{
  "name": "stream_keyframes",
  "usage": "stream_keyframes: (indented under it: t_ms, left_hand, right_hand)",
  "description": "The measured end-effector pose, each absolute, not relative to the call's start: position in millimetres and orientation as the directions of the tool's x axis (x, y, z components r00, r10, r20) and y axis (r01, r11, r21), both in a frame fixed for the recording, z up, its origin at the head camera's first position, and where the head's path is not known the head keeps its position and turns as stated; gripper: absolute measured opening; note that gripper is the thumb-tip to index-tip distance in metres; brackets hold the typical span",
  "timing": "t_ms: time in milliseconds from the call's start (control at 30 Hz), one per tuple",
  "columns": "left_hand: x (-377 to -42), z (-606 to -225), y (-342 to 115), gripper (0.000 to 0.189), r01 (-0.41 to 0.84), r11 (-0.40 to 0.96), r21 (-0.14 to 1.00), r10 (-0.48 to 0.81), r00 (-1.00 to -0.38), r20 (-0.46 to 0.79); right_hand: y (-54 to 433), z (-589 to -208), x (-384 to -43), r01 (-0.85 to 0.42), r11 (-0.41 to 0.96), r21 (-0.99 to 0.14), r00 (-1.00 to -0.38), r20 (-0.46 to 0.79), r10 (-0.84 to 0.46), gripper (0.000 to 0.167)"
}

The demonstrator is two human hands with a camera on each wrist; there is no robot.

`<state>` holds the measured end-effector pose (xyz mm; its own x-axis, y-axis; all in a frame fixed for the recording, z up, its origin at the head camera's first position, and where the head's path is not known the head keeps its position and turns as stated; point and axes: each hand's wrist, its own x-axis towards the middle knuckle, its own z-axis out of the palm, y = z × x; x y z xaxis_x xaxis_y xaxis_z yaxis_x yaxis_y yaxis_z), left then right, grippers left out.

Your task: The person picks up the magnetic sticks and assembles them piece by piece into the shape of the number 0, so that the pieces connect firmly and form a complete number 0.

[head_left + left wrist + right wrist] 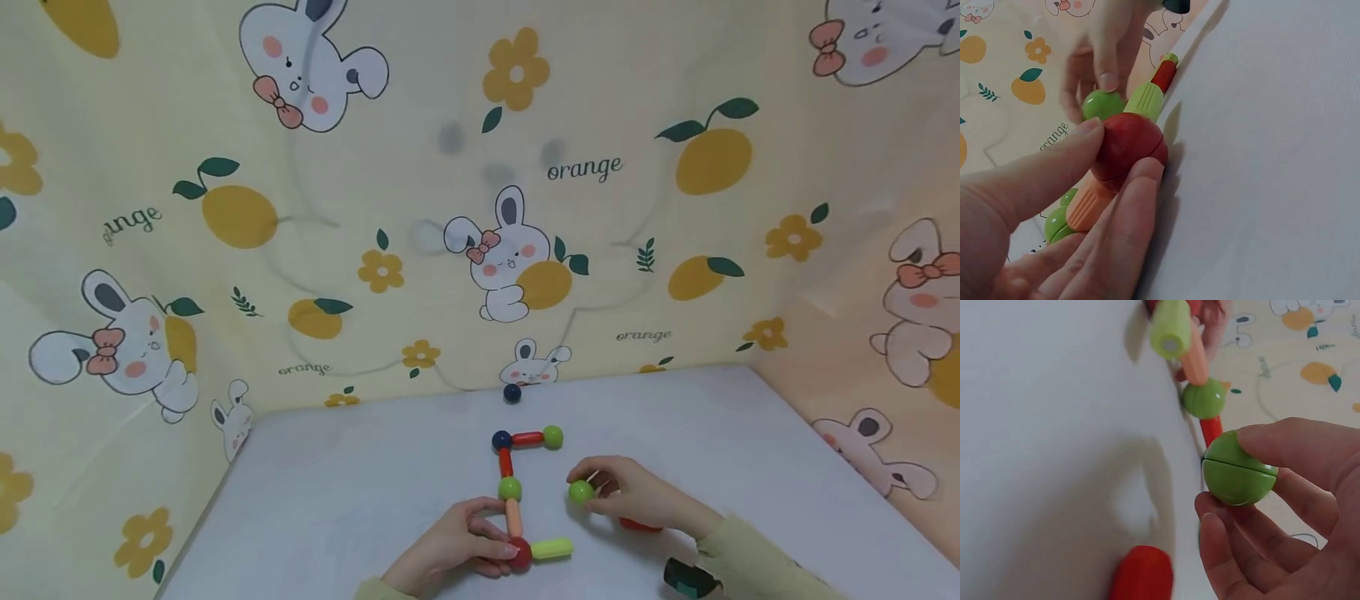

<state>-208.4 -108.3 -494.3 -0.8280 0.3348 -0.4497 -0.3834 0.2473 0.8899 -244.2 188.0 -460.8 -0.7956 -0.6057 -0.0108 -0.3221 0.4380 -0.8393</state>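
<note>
My left hand [468, 537] pinches a red ball [1132, 150] between thumb and fingers at the near corner of a chain of balls and rods. From that ball a light green rod [552, 548] points right and an orange rod [513, 517] runs back to a green ball [510, 488]. Beyond it come a red rod [506, 462], a dark blue ball [502, 441], a second red rod [528, 438] and an end green ball [552, 437]. My right hand [637, 496] holds a separate green ball [1239, 469], seamed round its middle, right of the chain.
A loose red rod [1142, 575] lies on the white table [337, 483] below my right hand. One more dark blue ball [512, 393] sits at the table's back edge. Behind stands a patterned cloth [420, 167]; a dark object [688, 577] is by my right sleeve.
</note>
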Motion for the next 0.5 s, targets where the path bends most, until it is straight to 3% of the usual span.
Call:
stream_keyframes:
  t_ms: [333, 500]
  left_hand:
    - [-207.3, -493.4, -109.9, 0.063, -0.386, 0.237, 0.891, 0.337, -0.828, -0.449]
    - [-207.1, -493.3, -109.6, 0.063, -0.389, 0.237, 0.89, 0.337, -0.826, -0.451]
  right_hand:
    - [188.7, -468.9, -220.9, -0.34, 0.404, -0.849, -0.736, -0.027, -0.677, 0.028]
    - [186.4, -472.3, -215.6, -0.324, 0.425, -0.845, -0.738, -0.055, -0.673, 0.026]
